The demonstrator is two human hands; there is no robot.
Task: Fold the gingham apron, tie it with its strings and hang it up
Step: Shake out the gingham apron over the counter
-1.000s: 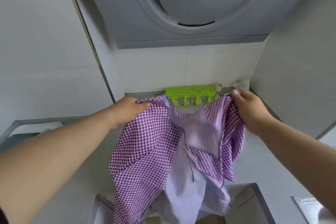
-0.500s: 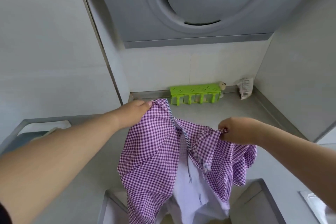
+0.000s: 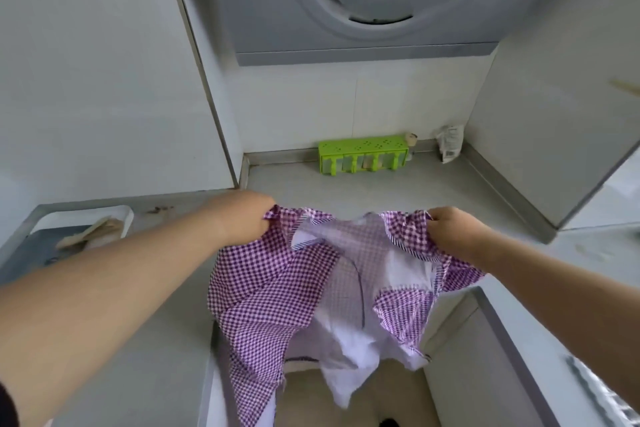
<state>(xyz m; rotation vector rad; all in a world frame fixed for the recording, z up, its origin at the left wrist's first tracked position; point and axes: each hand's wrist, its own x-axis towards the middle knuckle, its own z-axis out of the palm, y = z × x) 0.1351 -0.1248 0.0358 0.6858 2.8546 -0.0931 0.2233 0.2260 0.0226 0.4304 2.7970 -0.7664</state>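
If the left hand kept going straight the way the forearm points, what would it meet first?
Probably bare countertop first, then the green rack against the back wall. The left hand grips the gingham apron above the counter; depth is unclear.

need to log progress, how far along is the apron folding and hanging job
Early stage. Done: the gingham apron is picked up and spread out. In hand: the left hand and right hand each grip a top edge, holding it over the counter, the rest hanging loose and crumpled. Left: no neat fold shows, a string dangles untied, and it is not hung.
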